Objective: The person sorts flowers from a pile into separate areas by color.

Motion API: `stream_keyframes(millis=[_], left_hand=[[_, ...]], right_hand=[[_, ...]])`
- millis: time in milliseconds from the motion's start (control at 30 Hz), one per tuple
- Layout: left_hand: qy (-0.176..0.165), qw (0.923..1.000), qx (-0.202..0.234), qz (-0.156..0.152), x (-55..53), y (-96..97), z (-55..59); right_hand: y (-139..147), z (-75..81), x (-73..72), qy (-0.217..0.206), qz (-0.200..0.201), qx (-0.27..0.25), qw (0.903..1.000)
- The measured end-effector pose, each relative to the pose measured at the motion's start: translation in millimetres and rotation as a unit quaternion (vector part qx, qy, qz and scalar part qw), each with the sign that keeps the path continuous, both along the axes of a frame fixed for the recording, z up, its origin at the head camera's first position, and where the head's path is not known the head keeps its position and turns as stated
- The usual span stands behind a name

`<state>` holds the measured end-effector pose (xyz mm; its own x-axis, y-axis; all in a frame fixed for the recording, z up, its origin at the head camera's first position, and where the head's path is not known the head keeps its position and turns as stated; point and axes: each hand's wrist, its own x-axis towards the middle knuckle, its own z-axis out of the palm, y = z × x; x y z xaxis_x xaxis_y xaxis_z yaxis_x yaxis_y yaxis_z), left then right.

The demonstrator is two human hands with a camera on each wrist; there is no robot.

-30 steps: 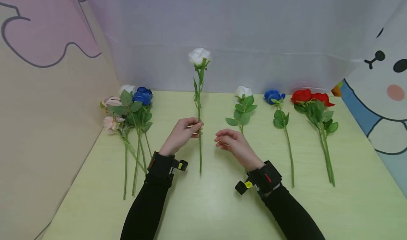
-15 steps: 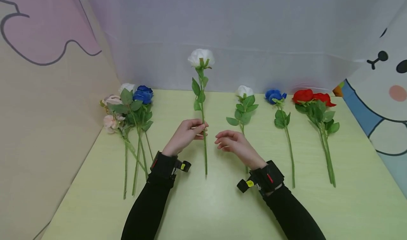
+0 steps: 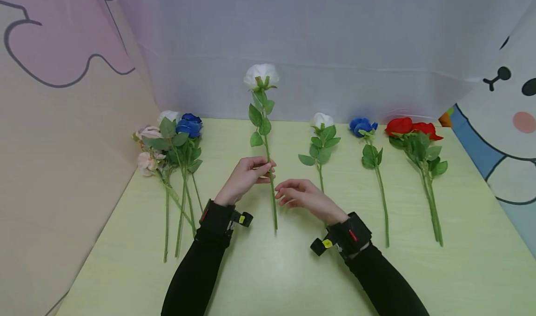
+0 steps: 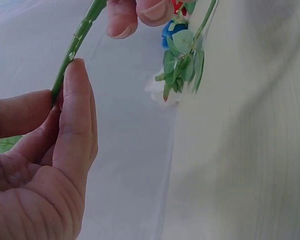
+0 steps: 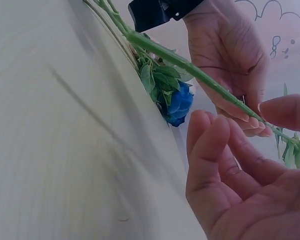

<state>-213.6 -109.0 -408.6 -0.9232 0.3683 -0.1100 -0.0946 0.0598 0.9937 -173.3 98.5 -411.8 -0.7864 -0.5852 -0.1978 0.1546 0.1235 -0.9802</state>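
Observation:
My left hand (image 3: 247, 178) pinches the green stem of a white rose (image 3: 261, 76) between thumb and fingers. The flower stands nearly upright above the table, head up, its lower stem (image 5: 190, 70) hanging below the hand. Close to the right of that stem is my right hand (image 3: 307, 197), fingers loosely bent and nothing held in them. In the left wrist view its fingertips (image 4: 122, 20) show beside the stem; whether they touch it I cannot tell. A second white rose (image 3: 322, 120) lies behind the right hand, which covers part of its stem.
At the left of the table (image 3: 259, 279) lies a loose bunch with pink flowers (image 3: 145, 161), a white one and a blue rose (image 3: 189, 126). To the right lie a single blue rose (image 3: 362, 127) and two red roses (image 3: 399, 126). A curtain (image 3: 335, 41) hangs behind.
The white rose has turned so its leaves show broadly, and its stem now tilts, lower end rightward. My left hand shifted slightly right; my right hand came left and down towards the stem.

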Motion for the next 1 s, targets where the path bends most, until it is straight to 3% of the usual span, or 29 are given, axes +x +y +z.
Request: stream_keyframes(millis=[433, 1000], left_hand=[[-0.002, 0.9997, 0.022, -0.004, 1.9, 5.6, -0.5], [0.003, 0.9995, 0.023, -0.02, 3.6, 8.7, -1.9]], right_hand=[[-9, -6.6, 3.6, 0.005, 0.054, 0.001, 0.9985], [-10, -7.3, 6.5, -0.002, 0.063, -0.009, 0.9979]])
